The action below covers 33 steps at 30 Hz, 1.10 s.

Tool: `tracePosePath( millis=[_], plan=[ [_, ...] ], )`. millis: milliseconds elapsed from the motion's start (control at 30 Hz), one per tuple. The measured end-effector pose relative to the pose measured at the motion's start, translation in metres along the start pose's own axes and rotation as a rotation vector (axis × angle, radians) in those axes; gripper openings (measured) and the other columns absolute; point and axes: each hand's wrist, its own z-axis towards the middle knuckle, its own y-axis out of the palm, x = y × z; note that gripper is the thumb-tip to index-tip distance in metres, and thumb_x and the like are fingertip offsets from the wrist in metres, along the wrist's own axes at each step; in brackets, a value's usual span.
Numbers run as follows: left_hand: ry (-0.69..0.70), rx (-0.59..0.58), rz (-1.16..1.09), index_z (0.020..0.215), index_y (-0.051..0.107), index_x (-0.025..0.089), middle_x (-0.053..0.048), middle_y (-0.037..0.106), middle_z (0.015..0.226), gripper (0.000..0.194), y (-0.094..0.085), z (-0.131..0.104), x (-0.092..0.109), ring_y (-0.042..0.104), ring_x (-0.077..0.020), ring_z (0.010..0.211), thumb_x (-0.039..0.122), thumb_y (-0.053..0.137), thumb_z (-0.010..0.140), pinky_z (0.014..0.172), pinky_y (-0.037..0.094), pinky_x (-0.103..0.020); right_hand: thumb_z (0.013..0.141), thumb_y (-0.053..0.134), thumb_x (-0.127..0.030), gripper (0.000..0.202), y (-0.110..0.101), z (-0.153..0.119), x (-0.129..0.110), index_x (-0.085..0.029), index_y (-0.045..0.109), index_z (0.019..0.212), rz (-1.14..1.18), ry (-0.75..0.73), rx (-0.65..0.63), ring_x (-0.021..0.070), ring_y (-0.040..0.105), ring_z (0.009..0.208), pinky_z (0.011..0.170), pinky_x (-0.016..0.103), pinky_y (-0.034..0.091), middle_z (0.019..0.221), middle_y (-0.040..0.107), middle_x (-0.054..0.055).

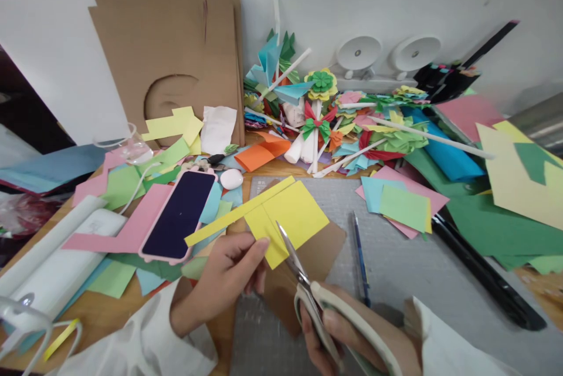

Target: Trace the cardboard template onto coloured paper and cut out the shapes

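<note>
Between thumb and fingers, my left hand [240, 264] pinches a sheet of yellow paper [303, 212] near its lower left corner. A long thin strip of the yellow paper juts out to the left, and faint lines cross the sheet. My right hand [338, 329] grips scissors [301, 276] with pale handles. Their blades are parted at the sheet's lower edge, one lying over the paper. Below sits a piece of brown cardboard [323, 253] on the grey cutting mat [264, 341]. A blue pen [360, 258] rests on the mat right of the scissors.
A phone [180, 214] lies left among coloured paper scraps. Paper flowers [321, 85] and white sticks crowd the back by the wall. Cardboard sheets [171, 41] lean at the back left. Paper squares [400, 206] and a long black tool [488, 276] lie on the right.
</note>
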Motion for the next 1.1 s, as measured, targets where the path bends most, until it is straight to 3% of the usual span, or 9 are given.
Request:
tracePosePath(
  millis=[1100],
  plan=[
    [-0.033,-0.032,-0.035,0.053,0.051,0.016,-0.001,0.057,0.042,0.053,0.0000,-0.0016,0.0011,0.046,-0.0069,0.035,0.055,0.050,0.090,0.037,0.036,-0.016,0.090,0.038,-0.067,0.047,-0.0001,0.0013,0.0090,-0.020,0.040,0.091,0.113,-0.087,-0.056,0.0091,0.040,0.047,0.045,0.020,0.029,0.060,0.050,-0.001]
  ],
)
